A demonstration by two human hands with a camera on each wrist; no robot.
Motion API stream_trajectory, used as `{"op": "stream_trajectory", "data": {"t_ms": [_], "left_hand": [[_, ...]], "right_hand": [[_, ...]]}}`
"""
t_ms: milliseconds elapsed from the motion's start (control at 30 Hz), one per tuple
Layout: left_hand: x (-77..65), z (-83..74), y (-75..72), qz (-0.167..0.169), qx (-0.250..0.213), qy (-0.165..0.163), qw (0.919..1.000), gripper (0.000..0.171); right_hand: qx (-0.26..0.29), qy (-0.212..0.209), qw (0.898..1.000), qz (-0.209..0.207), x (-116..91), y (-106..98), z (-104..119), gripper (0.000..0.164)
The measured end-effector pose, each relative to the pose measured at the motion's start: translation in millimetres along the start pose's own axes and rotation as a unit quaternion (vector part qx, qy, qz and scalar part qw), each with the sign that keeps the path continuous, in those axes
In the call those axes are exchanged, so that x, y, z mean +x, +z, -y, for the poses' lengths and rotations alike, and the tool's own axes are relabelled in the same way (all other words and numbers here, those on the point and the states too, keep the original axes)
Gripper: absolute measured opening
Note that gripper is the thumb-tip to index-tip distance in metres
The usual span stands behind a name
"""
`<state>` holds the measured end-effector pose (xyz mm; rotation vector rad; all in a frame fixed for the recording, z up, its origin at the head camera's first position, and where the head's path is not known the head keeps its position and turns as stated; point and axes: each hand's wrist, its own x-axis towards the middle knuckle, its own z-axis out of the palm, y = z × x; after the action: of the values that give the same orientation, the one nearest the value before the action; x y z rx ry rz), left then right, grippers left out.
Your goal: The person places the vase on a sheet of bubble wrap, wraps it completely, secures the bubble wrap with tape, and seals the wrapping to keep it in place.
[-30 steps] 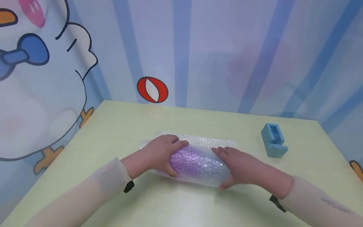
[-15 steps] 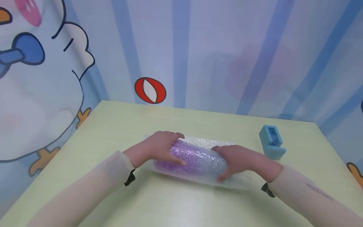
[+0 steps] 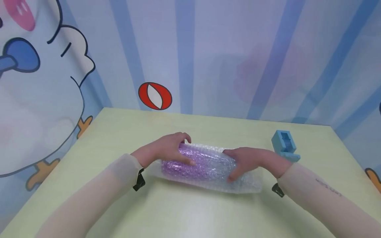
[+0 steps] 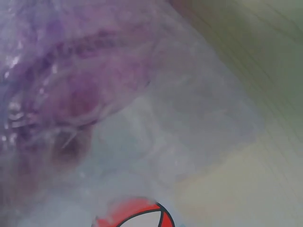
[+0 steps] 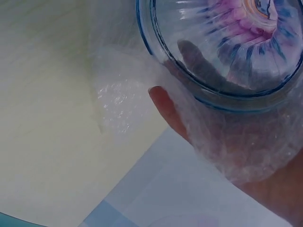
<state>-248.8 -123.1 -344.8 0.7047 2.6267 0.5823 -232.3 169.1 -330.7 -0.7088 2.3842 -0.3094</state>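
Observation:
A glass vase (image 3: 205,165), purple fading to pale blue, lies on its side inside bubble wrap (image 3: 251,185) on the table. My left hand (image 3: 166,148) grips the purple end from above, thumb on the near side and fingers over the far side. The blue end is held by my right hand (image 3: 250,160), its fingertips hidden behind the roll. In the right wrist view, the vase's round blue-edged glass rim (image 5: 203,92) shows at the open end of the wrap. The left wrist view has a translucent flap of wrap (image 4: 199,113) extending past the purple end.
A light blue tape dispenser (image 3: 284,143) stands at the right on the pale yellow table (image 3: 190,215). Behind rises a blue-striped wall (image 3: 214,66) with a red-and-white oval print, and a cartoon figure (image 3: 44,115) is printed at the left.
Both hands have shifted slightly away from me with the wrapped vase. Less flat bubble wrap shows beyond the roll. A wrapped edge now shows past the right hand.

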Motion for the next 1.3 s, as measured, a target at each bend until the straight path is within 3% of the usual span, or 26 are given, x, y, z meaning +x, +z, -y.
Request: {"op": "stream_trajectory", "data": {"t_ms": [300, 467, 667, 900, 1167, 1300], "left_hand": [[1.2, -1.9, -4.2, -0.007, 0.053, -0.008, 0.9985, 0.073], [2.3, -2.7, -7.4, -0.015, 0.092, 0.009, 0.9956, 0.068], [2.5, -2.8, -7.3, 0.003, 0.073, -0.004, 0.9973, 0.064], [2.5, -8.9, -10.1, -0.006, 0.084, -0.003, 0.9965, 0.065], [-2.9, -14.5, -8.3, -0.035, 0.181, 0.018, 0.9827, 0.059], [-4.1, -13.3, -8.2, -0.038, 0.186, 0.019, 0.9816, 0.055]], "right_hand": [[0.025, 0.002, 1.000, 0.016, 4.9, -1.8, -6.6, 0.107], [0.030, -0.001, 0.999, 0.014, 5.3, -2.8, -6.5, 0.107], [0.041, 0.002, 0.999, 0.017, 5.9, -1.5, -6.8, 0.107], [0.084, -0.011, 0.996, 0.004, 6.6, -1.6, -13.1, 0.102], [0.072, -0.018, 0.997, -0.001, 12.5, -5.0, -22.1, 0.093], [0.050, -0.020, 0.999, -0.010, 13.9, -9.3, -20.3, 0.094]]}}
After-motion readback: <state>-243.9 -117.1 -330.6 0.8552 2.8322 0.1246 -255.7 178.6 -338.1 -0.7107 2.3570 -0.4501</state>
